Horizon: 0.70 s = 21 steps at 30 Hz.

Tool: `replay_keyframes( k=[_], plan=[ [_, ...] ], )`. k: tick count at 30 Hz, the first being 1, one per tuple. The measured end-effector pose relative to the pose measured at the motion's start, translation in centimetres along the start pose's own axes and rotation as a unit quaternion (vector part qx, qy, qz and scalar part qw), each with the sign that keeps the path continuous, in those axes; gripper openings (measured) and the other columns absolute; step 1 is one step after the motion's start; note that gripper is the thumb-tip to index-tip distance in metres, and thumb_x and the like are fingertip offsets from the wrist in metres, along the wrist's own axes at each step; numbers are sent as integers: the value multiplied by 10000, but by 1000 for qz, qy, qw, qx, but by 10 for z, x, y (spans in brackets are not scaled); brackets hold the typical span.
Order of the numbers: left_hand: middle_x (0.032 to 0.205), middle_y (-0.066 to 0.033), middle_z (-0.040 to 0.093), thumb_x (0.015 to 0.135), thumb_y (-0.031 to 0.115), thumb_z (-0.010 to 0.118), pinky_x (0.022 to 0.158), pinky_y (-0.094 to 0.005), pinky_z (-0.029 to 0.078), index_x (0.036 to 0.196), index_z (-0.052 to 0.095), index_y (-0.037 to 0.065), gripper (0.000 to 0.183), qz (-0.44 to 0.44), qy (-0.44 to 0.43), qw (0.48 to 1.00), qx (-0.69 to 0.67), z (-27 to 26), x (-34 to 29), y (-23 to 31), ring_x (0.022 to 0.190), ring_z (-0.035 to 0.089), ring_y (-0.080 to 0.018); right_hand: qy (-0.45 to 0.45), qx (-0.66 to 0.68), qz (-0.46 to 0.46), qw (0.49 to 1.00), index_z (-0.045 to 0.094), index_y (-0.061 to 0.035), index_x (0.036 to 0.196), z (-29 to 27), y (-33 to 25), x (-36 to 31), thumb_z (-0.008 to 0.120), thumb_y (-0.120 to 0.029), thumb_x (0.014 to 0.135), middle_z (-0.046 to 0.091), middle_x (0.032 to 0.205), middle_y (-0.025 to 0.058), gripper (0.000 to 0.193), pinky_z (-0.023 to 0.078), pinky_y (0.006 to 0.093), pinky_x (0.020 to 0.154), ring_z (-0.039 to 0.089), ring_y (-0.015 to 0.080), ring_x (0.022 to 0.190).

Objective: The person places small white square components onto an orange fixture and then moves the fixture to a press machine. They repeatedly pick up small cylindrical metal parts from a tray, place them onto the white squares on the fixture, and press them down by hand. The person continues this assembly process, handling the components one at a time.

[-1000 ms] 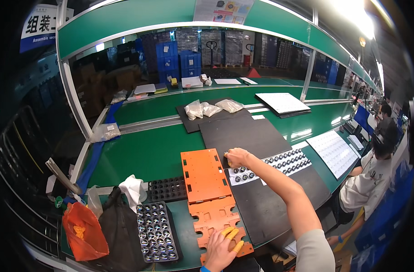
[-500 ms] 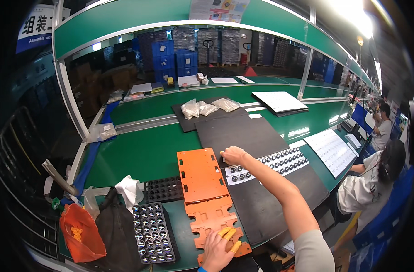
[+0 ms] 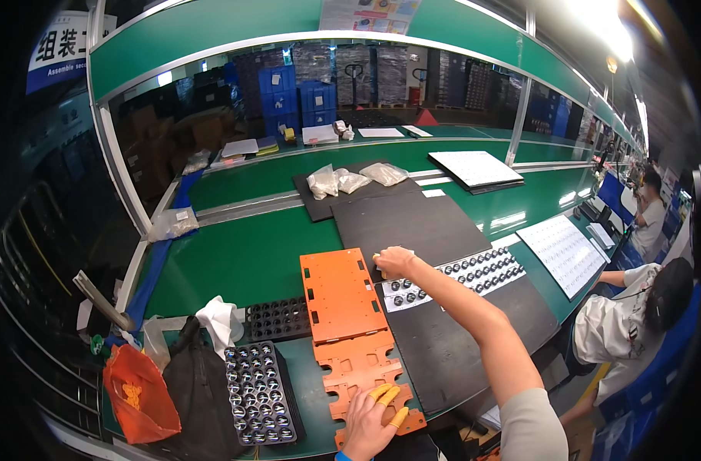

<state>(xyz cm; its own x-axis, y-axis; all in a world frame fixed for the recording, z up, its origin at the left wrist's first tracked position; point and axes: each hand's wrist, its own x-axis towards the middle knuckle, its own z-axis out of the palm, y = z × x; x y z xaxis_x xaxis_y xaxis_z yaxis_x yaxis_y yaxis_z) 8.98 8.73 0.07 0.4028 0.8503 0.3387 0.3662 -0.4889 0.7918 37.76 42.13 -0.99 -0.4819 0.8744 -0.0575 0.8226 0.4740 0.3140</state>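
An orange fixture with a flat upper plate (image 3: 340, 296) and a notched lower plate (image 3: 362, 369) lies in front of me. My left hand (image 3: 371, 421), with yellow finger covers, rests open on the notched plate, fingers spread. My right hand (image 3: 395, 263) is closed just beyond the flat plate's right edge, over a black mat (image 3: 412, 223); whatever it pinches is hidden. Close by it, a white strip (image 3: 450, 286) carries rows of round black parts, partly behind my forearm. A black tray of shiny lens-like parts (image 3: 260, 396) stands left of the notched plate.
Another black tray (image 3: 277, 319) sits beside the fixture. An orange bag (image 3: 139, 399), a dark bag (image 3: 201, 392) and a white cloth (image 3: 218, 319) lie at left. Plastic bags (image 3: 350, 182) and a white board (image 3: 475, 170) are farther back. A person (image 3: 619, 315) sits at right.
My hands hold almost the same places. The person at right has shifted slightly, an arm now reaching toward the table.
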Motion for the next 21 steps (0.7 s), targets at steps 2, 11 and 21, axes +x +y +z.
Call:
replay_keyframes(
  k=[2, 11, 21],
  plan=[
    [1263, -162, 639, 885, 273, 716, 1180, -542, 282, 1204, 679, 47, 392, 0, 4, 1000, 7, -1, -1, -2, 1242, 547, -366, 18, -14, 19, 1000, 664, -6, 931, -7, -9, 4, 656, -177, 815, 724, 820, 181, 206, 597, 426, 693, 732, 353, 777],
    [1258, -108, 633, 891, 319, 728, 1162, -537, 318, 1250, 680, 78, 435, 17, -32, 998, 44, 6, -3, -23, 1238, 525, -314, 157, 146, 314, 925, 607, 1, 1018, 19, -4, 17, 593, -169, 918, 702, 990, 236, 198, 595, 443, 796, 720, 378, 912],
    [1223, -113, 658, 880, 276, 744, 1095, -484, 379, 1232, 691, 74, 409, 29, -26, 998, 53, 9, -2, -25, 1204, 550, -322, 214, 167, 300, 915, 529, -12, 1185, 18, -7, 1, 629, -42, 898, 649, 1013, 208, 305, 593, 482, 794, 705, 405, 929]
  ],
)
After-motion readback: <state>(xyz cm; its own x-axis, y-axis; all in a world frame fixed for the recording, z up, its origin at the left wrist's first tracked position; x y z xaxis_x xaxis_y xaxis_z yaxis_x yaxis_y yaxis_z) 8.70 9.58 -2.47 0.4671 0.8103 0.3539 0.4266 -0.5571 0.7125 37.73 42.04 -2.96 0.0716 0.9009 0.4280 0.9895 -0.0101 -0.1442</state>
